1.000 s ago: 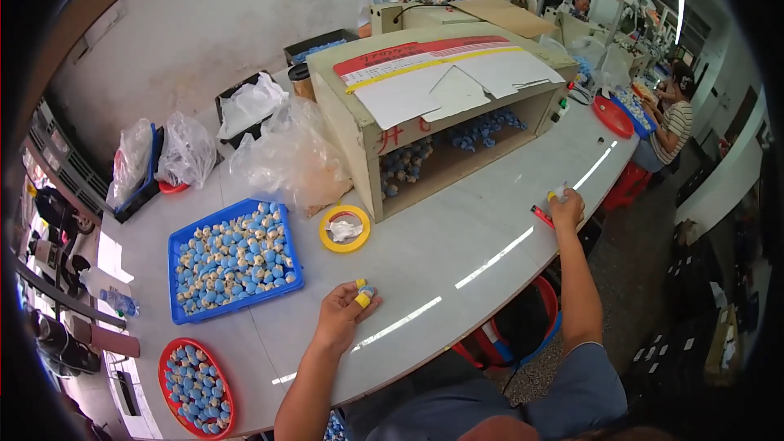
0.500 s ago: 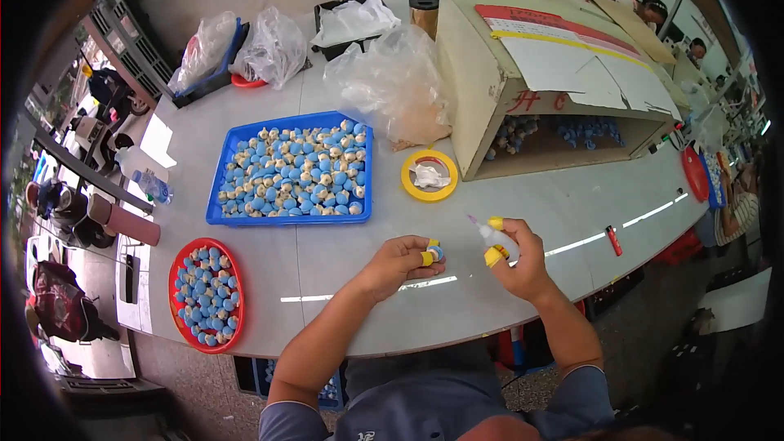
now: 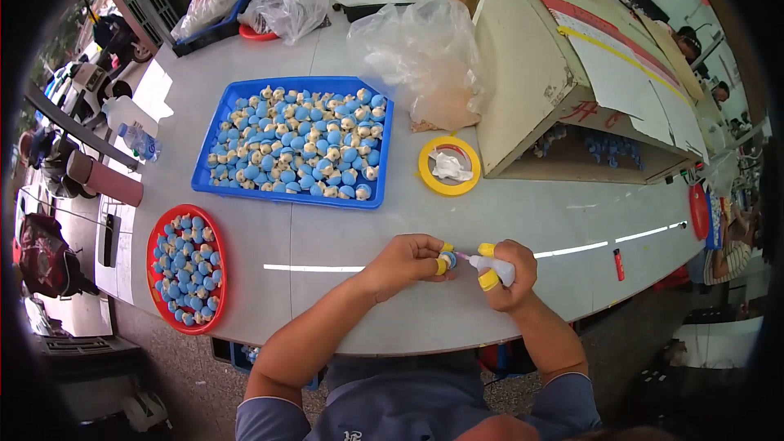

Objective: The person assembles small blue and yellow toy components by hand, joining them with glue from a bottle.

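My left hand pinches a small blue-and-cream figure piece between thumb and finger, whose tips wear yellow covers. My right hand, also with yellow fingertip covers, is closed round a small white squeeze bottle. The bottle's thin pinkish nozzle points left, its tip at or very near the piece; whether they touch I cannot tell. A blue tray full of similar blue and cream pieces lies beyond my left hand. More of them fill a round red tray at the table's left edge.
A yellow ring-shaped dish with white crumpled tissue lies beside a beige metal box, open at the front. Plastic bags stand at the back. A pink tumbler is at the left, a small red tube at the right. Other people sit beyond the box.
My right hand has brought the bottle left and turned its nozzle toward the piece. My left hand still holds the piece. The whole view has shifted a little.
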A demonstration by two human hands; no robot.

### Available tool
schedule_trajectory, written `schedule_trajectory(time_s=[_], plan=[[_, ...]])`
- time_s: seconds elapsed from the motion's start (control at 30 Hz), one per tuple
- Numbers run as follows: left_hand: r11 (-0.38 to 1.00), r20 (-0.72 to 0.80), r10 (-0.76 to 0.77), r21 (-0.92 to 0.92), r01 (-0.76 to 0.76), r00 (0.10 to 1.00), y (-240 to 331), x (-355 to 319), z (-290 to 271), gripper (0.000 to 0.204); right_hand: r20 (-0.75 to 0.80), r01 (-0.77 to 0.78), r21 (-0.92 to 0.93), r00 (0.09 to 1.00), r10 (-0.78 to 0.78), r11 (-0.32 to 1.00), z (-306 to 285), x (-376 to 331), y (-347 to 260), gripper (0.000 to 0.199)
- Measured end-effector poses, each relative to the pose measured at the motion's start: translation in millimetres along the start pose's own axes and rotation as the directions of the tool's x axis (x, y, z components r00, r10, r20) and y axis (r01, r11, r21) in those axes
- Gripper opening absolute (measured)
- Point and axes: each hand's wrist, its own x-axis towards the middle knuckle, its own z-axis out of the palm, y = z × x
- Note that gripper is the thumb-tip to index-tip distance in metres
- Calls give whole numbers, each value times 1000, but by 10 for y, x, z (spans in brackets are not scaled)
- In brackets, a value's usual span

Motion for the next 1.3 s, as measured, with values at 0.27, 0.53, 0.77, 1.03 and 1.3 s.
schedule_trajectory(time_s=[0.27,0.53,0.77,1.03,1.3], plan=[[1000,0,-7,26,7,1000,-12,11,9,37,95,-19,-3,995,19,1000,-31,26,-22,23],[998,9,-4,55,3,1000,-15,5,24,36,93,-37,12,995,36,999,-3,23,-41,21],[995,4,0,96,-1,1000,-27,6,37,37,89,-49,5,995,49,999,10,36,-47,21],[997,-19,-12,78,13,1000,14,-11,50,35,86,-13,-47,996,17,999,11,81,-53,20],[997,-52,-16,76,19,999,11,-4,58,33,84,55,-47,995,-51,997,-3,61,-48,22]])
